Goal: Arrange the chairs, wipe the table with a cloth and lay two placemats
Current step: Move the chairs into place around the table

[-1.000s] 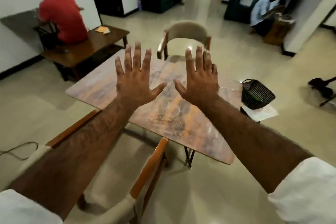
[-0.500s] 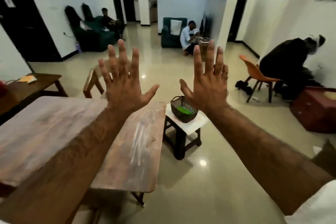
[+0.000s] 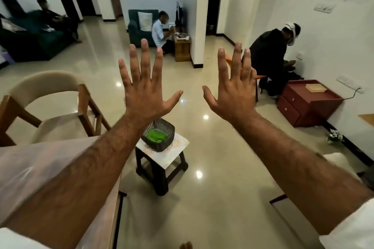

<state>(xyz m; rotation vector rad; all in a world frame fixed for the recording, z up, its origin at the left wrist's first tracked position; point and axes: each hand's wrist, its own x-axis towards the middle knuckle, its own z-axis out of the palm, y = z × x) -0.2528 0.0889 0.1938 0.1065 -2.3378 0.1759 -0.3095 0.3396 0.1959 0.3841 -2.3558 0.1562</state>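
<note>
My left hand (image 3: 144, 89) and my right hand (image 3: 232, 91) are both raised in front of me, backs toward me, fingers spread, holding nothing. The wooden table (image 3: 26, 170) lies at the lower left, partly under my left forearm. A cream-cushioned wooden chair (image 3: 50, 111) stands behind the table at the left. Ahead, a dark woven basket (image 3: 162, 139) holding a green cloth (image 3: 155, 136) sits on a small dark stool (image 3: 162, 166) with a pale patterned top. A second chair's wooden edge (image 3: 283, 206) shows at the lower right under my right arm.
A red drawer cabinet (image 3: 307, 103) stands by the right wall. A person in black bends over beside it, near an orange chair (image 3: 261, 76). Another person sits on the floor by a green armchair (image 3: 137, 26). A third sits on a dark sofa (image 3: 30, 40) at left. Glossy floor lies between.
My view has swung right: the table has slid to the lower left, and the stool with the basket and the red cabinet now sit closer to centre. Both hands stay raised and spread.
</note>
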